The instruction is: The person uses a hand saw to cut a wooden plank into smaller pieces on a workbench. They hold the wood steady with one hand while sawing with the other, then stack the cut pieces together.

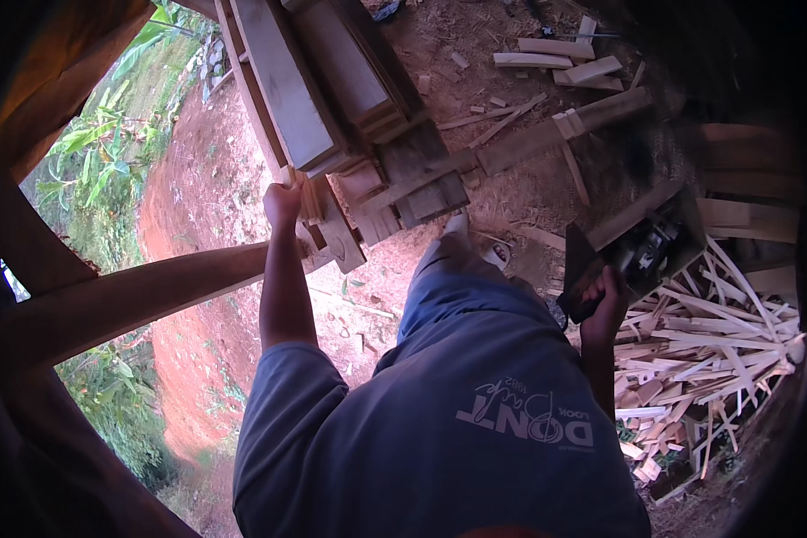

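Observation:
My left hand [283, 203] is closed on the end of a narrow wooden strip [286, 176], beside the left edge of a stack of boards [298, 103]. On the right, my right hand [606, 298] is wrapped round the handle of a dark handsaw [579, 260]. Its blade looks dark and foreshortened, held clear of the board stack. Shorter board ends [342, 244] stick out under the stack, close to my left wrist.
A thick wooden beam [161, 294] crosses at the left. A long plank [560, 134] runs rightward from the stack. Offcuts [569, 65] lie on the dirt ahead. Beyond my right hand sit a bench with dark machinery [650, 251] and a heap of wood strips [699, 350].

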